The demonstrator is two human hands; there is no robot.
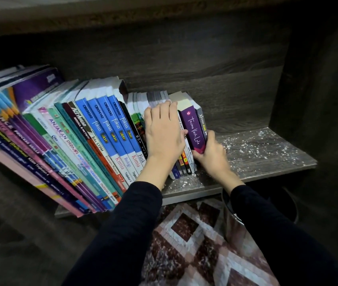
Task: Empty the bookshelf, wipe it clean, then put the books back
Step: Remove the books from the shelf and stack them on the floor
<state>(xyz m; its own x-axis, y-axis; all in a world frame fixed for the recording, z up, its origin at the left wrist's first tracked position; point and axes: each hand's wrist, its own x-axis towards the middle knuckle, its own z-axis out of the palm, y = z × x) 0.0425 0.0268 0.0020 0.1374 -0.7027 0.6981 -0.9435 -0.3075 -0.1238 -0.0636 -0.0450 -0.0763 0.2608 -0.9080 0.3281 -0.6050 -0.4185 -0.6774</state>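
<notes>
A row of books [65, 137] stands on the dark wooden shelf [267, 159], filling its left and middle and leaning to the left. At the far left are large thin workbooks in pink, purple and teal; their number cannot be told, since the spines blur together. Next come four blue "fokus" books [110, 129], standing side by side with white lower bands. Right of them sits a group of small paperbacks [184, 162], mostly hidden by the hands, so no count is possible.

The left hand [163, 133] lies flat over the spines of these small paperbacks, its fingers [157, 110] hooked over their top edges, palm pressed against them. Just beside it to the right stands one purple book [192, 129] titled "Terima Kasih, Luka", with one thin grey book [203, 122] touching its right side (the last book in the row). The right hand [211, 151] wraps the lower end of the purple book and its grey neighbour, thumb on the spine side and fingers behind, closed around them.

Right of the hands the shelf board is bare and speckled with white flecks [254, 147]. Both arms wear dark sleeves [126, 223]. Below the shelf lies a patterned mat [184, 234] of brown and cream diamonds, and beside it one metal bin [234, 221], partly behind the right sleeve.
</notes>
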